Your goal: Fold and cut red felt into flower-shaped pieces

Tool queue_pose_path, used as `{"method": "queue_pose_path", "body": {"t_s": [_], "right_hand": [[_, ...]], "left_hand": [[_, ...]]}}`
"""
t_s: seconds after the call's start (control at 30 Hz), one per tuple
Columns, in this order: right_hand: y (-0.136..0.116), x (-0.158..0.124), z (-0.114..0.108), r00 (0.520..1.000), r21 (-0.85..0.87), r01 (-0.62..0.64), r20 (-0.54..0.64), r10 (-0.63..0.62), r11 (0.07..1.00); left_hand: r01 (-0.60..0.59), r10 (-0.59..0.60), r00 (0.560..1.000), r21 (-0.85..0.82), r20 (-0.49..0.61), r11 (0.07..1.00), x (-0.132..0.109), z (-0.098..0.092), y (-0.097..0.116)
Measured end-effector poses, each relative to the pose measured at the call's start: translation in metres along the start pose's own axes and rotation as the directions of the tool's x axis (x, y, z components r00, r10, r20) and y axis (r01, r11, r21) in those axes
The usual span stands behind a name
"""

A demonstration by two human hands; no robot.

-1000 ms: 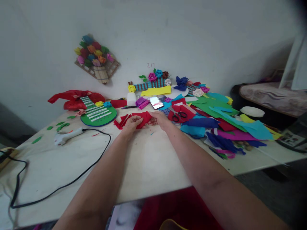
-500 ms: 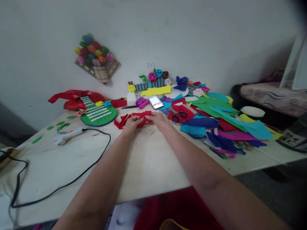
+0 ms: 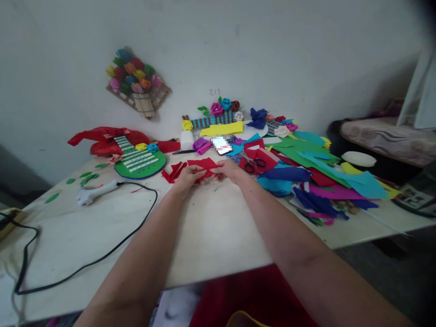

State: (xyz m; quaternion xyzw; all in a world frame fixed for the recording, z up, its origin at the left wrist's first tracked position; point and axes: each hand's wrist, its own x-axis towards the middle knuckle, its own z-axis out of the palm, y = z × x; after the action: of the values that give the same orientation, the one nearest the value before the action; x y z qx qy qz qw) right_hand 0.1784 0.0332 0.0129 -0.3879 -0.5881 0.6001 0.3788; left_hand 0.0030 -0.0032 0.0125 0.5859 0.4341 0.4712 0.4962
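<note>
Between my hands is a piece of red crepe paper (image 3: 205, 164), held low over the table's middle. My left hand (image 3: 187, 176) pinches its left side with thumb and fingers. The right edge is pinched by my right hand (image 3: 227, 170). More folded red paper pieces (image 3: 173, 172) lie on the table just left of my left hand. To the right of my right hand, black-handled scissors (image 3: 255, 166) rest on red paper. A phone (image 3: 222, 145) with a lit screen lies behind my hands.
At left are a white glue gun (image 3: 97, 192) with a black cord (image 3: 136, 230) looping across the table, and a green guitar-shaped craft (image 3: 139, 162). Coloured paper sheets (image 3: 335, 193) are heaped at right. Decorated craft pieces (image 3: 214, 119) lean on the wall behind.
The red paper now lies more spread out between my hands. My right hand has shifted slightly to the right; my left hand stays nearly in place.
</note>
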Motion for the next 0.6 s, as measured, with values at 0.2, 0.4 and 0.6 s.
{"method": "queue_pose_path", "body": {"t_s": [0.2,0.4,0.6], "right_hand": [[-0.0007,-0.0008,0.0013,1.000,0.091,0.014,0.012,-0.015,0.996],[-0.0001,-0.0008,-0.0012,0.998,0.108,0.016,0.058,-0.022,0.994],[0.0002,0.0007,-0.0003,1.000,0.090,0.025,0.010,-0.026,0.996]], "left_hand": [[0.078,-0.079,0.997,-0.132,-0.003,0.988,-0.0016,0.0009,0.0043],[0.059,-0.064,0.997,-0.138,-0.032,0.989,0.0006,-0.0044,-0.0013],[0.068,-0.077,0.995,-0.153,-0.059,0.986,0.0028,-0.0062,-0.0051]]}}
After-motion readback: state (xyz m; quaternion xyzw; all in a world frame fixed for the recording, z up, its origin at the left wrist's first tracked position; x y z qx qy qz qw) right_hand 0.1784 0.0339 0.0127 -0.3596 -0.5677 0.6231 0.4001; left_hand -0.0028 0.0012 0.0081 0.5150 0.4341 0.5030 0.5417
